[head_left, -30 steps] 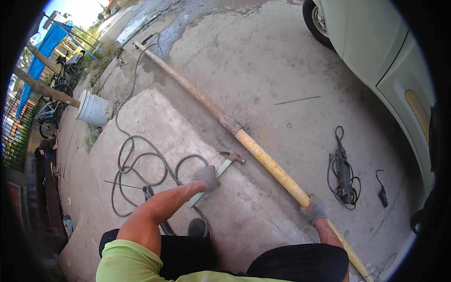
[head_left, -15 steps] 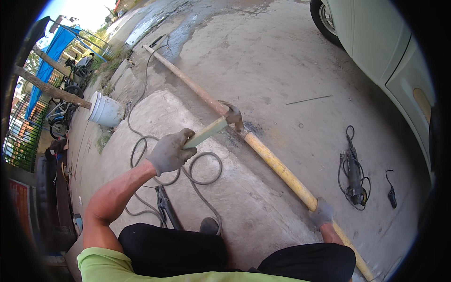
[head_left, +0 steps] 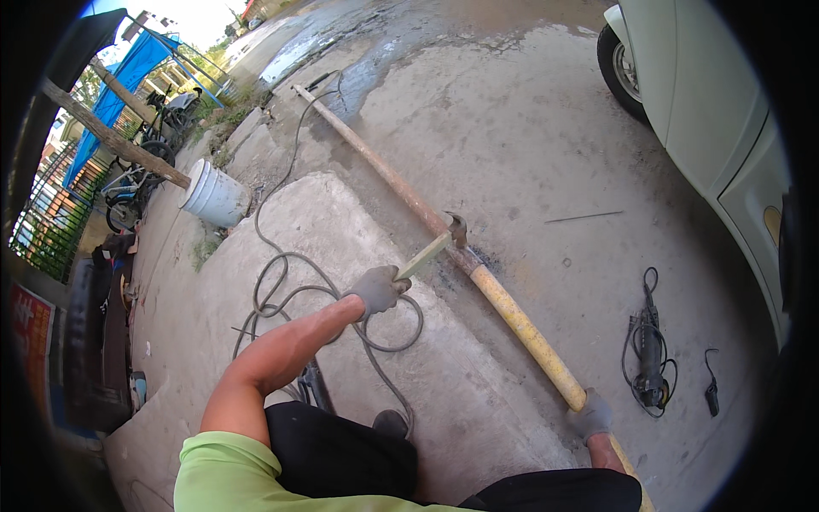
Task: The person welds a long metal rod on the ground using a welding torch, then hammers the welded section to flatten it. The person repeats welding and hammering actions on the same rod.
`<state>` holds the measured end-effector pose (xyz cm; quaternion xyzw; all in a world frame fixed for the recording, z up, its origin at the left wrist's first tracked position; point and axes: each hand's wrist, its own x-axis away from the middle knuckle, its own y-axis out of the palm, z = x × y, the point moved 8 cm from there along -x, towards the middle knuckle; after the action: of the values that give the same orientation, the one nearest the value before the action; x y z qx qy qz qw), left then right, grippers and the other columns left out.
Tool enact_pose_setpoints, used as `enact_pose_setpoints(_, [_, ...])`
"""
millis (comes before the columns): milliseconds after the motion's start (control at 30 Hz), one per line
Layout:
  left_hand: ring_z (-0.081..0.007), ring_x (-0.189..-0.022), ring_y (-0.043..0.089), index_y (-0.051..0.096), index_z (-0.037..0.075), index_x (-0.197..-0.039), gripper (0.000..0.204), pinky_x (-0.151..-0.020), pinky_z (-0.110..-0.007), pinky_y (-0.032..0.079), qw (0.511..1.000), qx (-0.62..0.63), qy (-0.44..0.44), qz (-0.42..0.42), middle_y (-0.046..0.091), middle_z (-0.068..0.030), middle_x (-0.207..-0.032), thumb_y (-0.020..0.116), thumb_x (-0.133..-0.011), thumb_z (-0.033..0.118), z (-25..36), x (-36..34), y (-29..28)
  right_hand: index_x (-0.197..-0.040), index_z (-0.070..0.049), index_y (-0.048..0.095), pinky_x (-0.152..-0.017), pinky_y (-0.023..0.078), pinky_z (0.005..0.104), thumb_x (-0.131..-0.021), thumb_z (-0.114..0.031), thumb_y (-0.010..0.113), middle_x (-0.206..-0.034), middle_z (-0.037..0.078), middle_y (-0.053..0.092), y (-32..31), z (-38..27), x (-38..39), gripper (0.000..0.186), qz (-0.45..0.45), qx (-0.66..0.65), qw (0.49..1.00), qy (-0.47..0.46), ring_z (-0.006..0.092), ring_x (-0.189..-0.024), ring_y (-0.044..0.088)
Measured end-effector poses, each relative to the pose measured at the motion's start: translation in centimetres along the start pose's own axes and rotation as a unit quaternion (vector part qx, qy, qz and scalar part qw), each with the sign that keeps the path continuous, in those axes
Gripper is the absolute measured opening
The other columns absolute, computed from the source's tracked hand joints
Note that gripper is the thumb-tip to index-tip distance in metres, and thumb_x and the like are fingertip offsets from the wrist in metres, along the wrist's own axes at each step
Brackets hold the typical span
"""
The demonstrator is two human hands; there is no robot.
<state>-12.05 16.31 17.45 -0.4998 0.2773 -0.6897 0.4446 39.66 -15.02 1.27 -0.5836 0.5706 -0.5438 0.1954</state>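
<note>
While the grey-gloved left hand [head_left: 380,290] grips a dark-headed hammer with a flat pale-green handle [head_left: 425,256], the grey-gloved right hand [head_left: 590,416] wraps a long round rust-brown and yellow metal pipe [head_left: 516,316].

Pipe runs ahead-left from the right hand, passing beyond the left; hammer head is ahead-right of the left hand, at the pipe's rusty part, contact unclear; pipe likely stiff, heavy, awkward by length, paint maybe slick under glove; best held on yellow, well apart from hammer head; hammer probably head-heavy, rigid; low handle grip gives leverage
</note>
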Motion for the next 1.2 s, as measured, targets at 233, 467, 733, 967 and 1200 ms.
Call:
enact_pose_setpoints(233, [-0.0117,-0.072,0.067,0.063,0.002,-0.111,0.019,-0.06,-0.031,0.054,0.948,0.266,0.103,0.139,0.067,-0.0068,-0.084,0.066,-0.108,0.021,7.8,3.1,-8.1,-0.109,-0.007,0.073,-0.086,0.061,0.0501,-0.076,-0.03,0.079,-0.099,0.022,0.079,-1.6,0.2,-0.4,0.041,-0.02,-0.044,0.999,0.01,0.0427,-0.095,0.077])
enact_pose_setpoints(467, [-0.0356,-0.09,0.075,0.064,0.002,-0.117,0.029,-0.077,-0.047,0.058,0.995,0.015,0.066,0.072,0.074,-0.022,-0.096,0.065,-0.107,0.03,0.0,0.1,-0.6,-0.11,-0.008,0.073,-0.086,0.061,0.0489,-0.075,-0.033,0.08,-0.101,0.022,0.079,-1.3,-1.2,-0.8,0.043,-0.03,-0.025,0.999,0.011,0.042,-0.097,0.077])
enact_pose_setpoints(733, [-0.0263,-0.086,0.077,0.066,0.001,-0.116,0.026,-0.075,-0.041,0.059,0.987,0.125,0.082,0.062,0.074,-0.017,-0.094,0.065,-0.107,0.025,4.9,1.3,-5.5,-0.116,-0.008,0.071,-0.089,0.06,0.0513,-0.079,-0.032,0.078,-0.105,0.023,0.078,-2.1,-0.6,-0.8,0.045,-0.032,-0.017,0.999,0.025,0.0436,-0.099,0.076])
enact_pose_setpoints(967, [-0.0282,-0.07,0.071,0.06,0.003,-0.117,0.025,-0.071,-0.04,0.058,0.931,0.212,0.203,0.217,0.068,-0.0165,-0.083,0.063,-0.105,0.025,4.5,1.5,-6.6,-0.113,-0.007,0.072,-0.087,0.06,0.0512,-0.08,-0.032,0.078,-0.104,0.022,0.078,-1.8,-0.2,-0.3,0.042,-0.043,-0.016,0.998,0.04,0.0437,-0.098,0.076])
enact_pose_setpoints(1200, [-0.0141,-0.05,0.055,0.061,0.007,-0.115,0.017,-0.045,-0.033,0.045,0.957,0.27,-0.096,0.054,0.065,-0.0083,-0.077,0.058,-0.11,0.023,-1.7,-2.4,-4.4,-0.113,-0.007,0.071,-0.085,0.06,0.0517,-0.078,-0.031,0.08,-0.1,0.022,0.078,-0.2,0.4,-0.7,0.043,-0.019,-0.006,1.0,0.019,0.0438,-0.096,0.076])
